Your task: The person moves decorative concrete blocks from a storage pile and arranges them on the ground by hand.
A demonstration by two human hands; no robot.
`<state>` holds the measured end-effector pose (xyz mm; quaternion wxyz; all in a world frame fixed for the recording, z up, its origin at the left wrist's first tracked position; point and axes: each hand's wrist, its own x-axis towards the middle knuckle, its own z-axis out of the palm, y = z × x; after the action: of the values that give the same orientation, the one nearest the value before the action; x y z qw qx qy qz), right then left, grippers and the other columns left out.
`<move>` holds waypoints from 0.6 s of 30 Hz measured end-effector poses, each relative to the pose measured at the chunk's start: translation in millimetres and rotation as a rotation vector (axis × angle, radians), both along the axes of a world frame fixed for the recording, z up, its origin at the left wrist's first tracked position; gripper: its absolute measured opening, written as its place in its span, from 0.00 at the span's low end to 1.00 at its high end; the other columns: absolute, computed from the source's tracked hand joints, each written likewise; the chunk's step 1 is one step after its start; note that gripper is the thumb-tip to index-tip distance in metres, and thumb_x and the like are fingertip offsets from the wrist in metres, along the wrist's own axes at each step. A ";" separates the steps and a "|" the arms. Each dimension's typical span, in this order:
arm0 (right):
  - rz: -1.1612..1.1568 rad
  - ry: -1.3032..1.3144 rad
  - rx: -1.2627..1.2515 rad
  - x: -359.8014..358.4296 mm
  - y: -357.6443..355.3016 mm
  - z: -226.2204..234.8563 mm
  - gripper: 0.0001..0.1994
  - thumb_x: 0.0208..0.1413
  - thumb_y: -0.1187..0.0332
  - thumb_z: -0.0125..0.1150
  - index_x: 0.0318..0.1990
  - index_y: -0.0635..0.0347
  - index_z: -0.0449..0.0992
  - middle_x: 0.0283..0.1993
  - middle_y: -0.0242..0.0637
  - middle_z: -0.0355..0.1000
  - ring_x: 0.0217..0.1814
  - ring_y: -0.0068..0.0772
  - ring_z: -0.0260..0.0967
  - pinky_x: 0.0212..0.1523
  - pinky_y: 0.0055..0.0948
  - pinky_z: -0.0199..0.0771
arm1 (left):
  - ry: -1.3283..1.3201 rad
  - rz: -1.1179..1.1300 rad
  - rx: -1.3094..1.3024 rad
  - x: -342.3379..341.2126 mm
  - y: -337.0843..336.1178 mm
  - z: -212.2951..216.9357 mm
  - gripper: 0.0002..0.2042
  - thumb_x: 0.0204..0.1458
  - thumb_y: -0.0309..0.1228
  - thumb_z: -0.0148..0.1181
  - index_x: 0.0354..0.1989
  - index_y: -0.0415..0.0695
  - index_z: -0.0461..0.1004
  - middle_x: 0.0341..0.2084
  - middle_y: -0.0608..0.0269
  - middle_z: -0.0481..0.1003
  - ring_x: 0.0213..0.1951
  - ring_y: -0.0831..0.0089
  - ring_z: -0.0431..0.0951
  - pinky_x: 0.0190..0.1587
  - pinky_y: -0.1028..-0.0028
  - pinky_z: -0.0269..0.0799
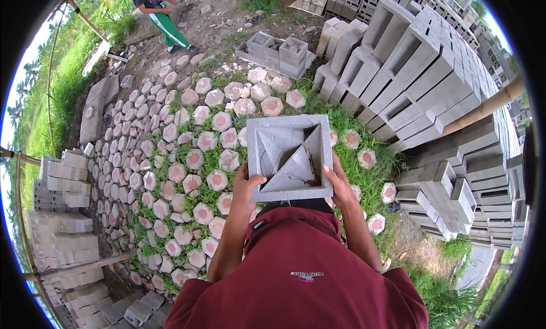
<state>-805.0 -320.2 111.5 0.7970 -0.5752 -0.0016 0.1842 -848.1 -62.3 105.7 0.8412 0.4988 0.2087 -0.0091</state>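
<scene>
In front of my body I hold a square grey concrete block (289,121). Its recessed face is turned up, with slanted triangular panels inside and a dark gap along a diagonal, where cobweb-like strands and dry bits cling. My left hand (248,187) grips the block's near left side, thumb over the rim. Round the near right side are the fingers of my right hand (341,187), its thumb on the edge. The undersides of both hands are hidden by the block.
Hexagonal paving stones (203,213) with reddish centres cover the grassy ground. Tall stacks of grey ventilation blocks (435,73) stand at the right, more block stacks (62,232) at the left. A small block group (278,55) lies ahead. A person in green trousers (168,30) walks at the far left.
</scene>
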 end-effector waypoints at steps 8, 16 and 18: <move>0.027 0.139 -0.022 116.8 19.6 -4.3 0.47 0.49 0.69 0.63 0.72 0.61 0.37 0.68 0.50 0.51 0.69 0.41 0.50 0.67 0.34 0.50 | 0.028 0.001 0.024 118.4 15.4 -20.7 0.35 0.33 0.19 0.60 0.59 0.33 0.62 0.43 0.55 0.73 0.43 0.66 0.74 0.47 0.70 0.69; -0.008 0.252 -0.085 285.8 20.0 -39.9 0.49 0.40 0.77 0.57 0.72 0.60 0.37 0.66 0.49 0.54 0.62 0.39 0.58 0.60 0.31 0.60 | 0.105 -0.074 0.019 293.7 19.5 -41.5 0.36 0.34 0.19 0.60 0.60 0.32 0.60 0.45 0.53 0.72 0.45 0.65 0.73 0.48 0.69 0.69; 0.018 0.225 -0.111 334.1 18.6 -40.0 0.49 0.41 0.77 0.57 0.72 0.59 0.37 0.66 0.49 0.55 0.62 0.39 0.58 0.60 0.32 0.61 | 0.096 -0.094 -0.002 341.9 20.5 -45.9 0.37 0.34 0.19 0.61 0.61 0.32 0.59 0.46 0.53 0.72 0.46 0.65 0.73 0.49 0.68 0.69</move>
<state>-470.8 -301.7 71.5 0.7573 -0.5942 0.0929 0.2545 -506.2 -41.8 59.8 0.8294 0.5063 0.2249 -0.0727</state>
